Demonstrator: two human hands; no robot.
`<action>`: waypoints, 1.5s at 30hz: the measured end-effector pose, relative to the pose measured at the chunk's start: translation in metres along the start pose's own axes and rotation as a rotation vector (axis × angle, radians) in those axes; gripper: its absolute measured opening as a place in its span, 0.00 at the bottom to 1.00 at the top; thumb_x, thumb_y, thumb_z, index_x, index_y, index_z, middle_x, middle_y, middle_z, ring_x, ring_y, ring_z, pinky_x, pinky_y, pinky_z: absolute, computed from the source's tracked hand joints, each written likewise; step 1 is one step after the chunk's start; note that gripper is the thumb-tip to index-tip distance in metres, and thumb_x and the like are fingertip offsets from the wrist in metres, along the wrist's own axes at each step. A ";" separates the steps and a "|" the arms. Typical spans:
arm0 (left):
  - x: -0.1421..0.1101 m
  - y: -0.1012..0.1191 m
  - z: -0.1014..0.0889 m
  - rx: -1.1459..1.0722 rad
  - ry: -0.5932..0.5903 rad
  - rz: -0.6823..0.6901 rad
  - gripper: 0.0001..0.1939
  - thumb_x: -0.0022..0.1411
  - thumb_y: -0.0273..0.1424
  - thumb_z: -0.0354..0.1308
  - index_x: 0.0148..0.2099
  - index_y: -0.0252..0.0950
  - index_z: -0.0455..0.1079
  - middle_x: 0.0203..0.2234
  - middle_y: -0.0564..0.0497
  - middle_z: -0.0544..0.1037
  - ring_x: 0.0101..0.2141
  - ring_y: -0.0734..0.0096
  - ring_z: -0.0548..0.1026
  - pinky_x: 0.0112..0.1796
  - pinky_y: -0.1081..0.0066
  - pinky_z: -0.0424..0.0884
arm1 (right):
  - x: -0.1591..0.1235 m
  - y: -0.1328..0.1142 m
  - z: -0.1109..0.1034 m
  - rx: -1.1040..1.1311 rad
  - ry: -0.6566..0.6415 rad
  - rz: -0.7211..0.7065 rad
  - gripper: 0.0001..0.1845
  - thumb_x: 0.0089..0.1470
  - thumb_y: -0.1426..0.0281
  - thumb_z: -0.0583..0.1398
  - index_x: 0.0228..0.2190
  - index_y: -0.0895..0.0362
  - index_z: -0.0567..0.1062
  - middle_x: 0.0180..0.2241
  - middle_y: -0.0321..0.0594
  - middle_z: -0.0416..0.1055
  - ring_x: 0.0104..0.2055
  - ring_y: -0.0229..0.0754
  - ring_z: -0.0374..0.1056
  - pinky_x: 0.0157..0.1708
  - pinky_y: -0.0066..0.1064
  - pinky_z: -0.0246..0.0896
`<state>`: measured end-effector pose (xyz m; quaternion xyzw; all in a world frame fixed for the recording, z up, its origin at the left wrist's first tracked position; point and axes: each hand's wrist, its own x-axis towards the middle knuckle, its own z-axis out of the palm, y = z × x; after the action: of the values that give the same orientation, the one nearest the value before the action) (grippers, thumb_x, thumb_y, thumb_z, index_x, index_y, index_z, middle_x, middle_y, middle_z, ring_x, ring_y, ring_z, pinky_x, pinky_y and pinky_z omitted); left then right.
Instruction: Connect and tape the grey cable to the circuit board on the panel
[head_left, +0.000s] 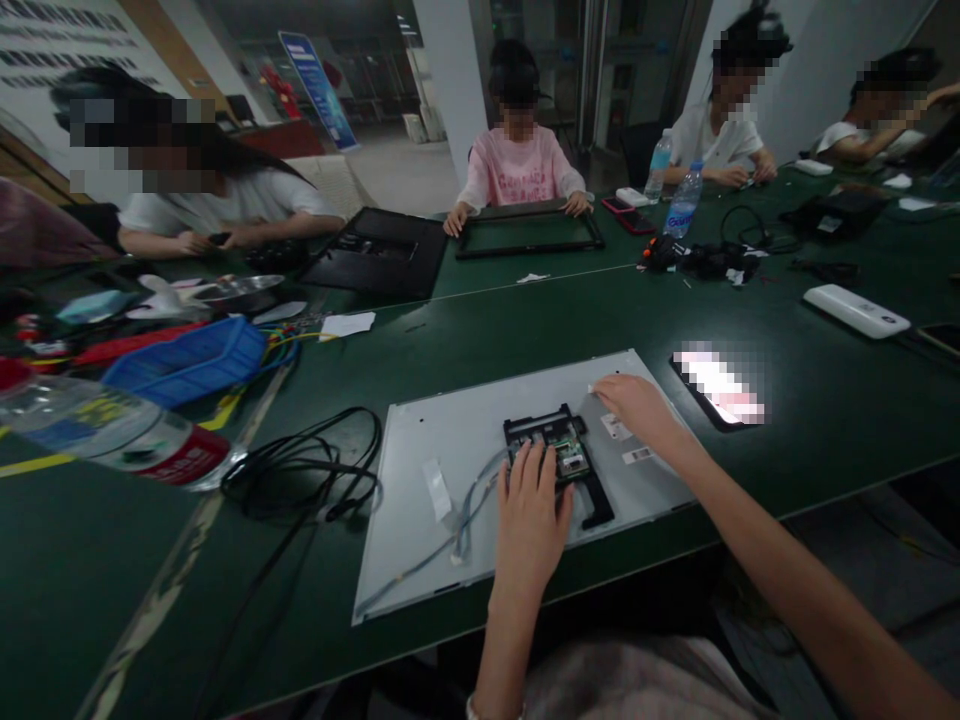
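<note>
A flat, pale metal display panel [465, 420] lies back side up before me. On it sits a black plastic bracket [598, 500] with a green circuit board [574, 460]. My left hand [531, 515] rests over the board's left part, its fingers stretched out and covering some of it. Grey-blue cables [466, 515] run from beside that hand toward the panel's lower left corner. My right hand [637, 405] is closed in a pinch above the panel's upper right, with something small and whitish at the fingertips. White labels [639, 455] are stuck just below it.
Right of the panel lies a lit phone [716, 385], with a white power bank [855, 310] beyond. Black cables [307, 465], a lying water bottle [127, 430] and a blue tray [187, 360] are at left. Across the table a person holds a black frame [529, 246]; other people sit alongside.
</note>
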<state>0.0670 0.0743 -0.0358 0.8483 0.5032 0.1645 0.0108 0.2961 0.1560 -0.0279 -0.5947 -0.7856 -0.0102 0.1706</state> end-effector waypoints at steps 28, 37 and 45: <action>-0.002 0.000 0.000 -0.035 -0.001 -0.002 0.24 0.66 0.31 0.48 0.63 0.33 0.58 0.61 0.42 0.64 0.63 0.56 0.57 0.61 0.50 0.54 | -0.006 -0.030 -0.006 0.309 0.031 -0.071 0.16 0.60 0.70 0.52 0.46 0.56 0.75 0.47 0.45 0.75 0.50 0.46 0.69 0.53 0.42 0.62; -0.002 0.001 0.002 -0.036 0.001 -0.002 0.24 0.67 0.32 0.48 0.63 0.33 0.56 0.61 0.43 0.64 0.63 0.56 0.56 0.61 0.50 0.53 | -0.077 0.020 -0.009 0.298 0.024 0.121 0.19 0.57 0.65 0.56 0.50 0.54 0.73 0.51 0.44 0.72 0.54 0.49 0.67 0.54 0.47 0.61; -0.001 0.002 0.000 -0.035 0.005 0.000 0.24 0.66 0.32 0.48 0.62 0.33 0.57 0.60 0.42 0.64 0.63 0.56 0.57 0.61 0.51 0.53 | -0.083 0.004 -0.005 0.194 0.027 0.026 0.15 0.59 0.68 0.54 0.45 0.54 0.76 0.48 0.44 0.74 0.51 0.49 0.68 0.52 0.45 0.64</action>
<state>0.0681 0.0729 -0.0356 0.8476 0.5002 0.1755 0.0245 0.3211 0.0787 -0.0477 -0.5854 -0.7727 0.0600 0.2380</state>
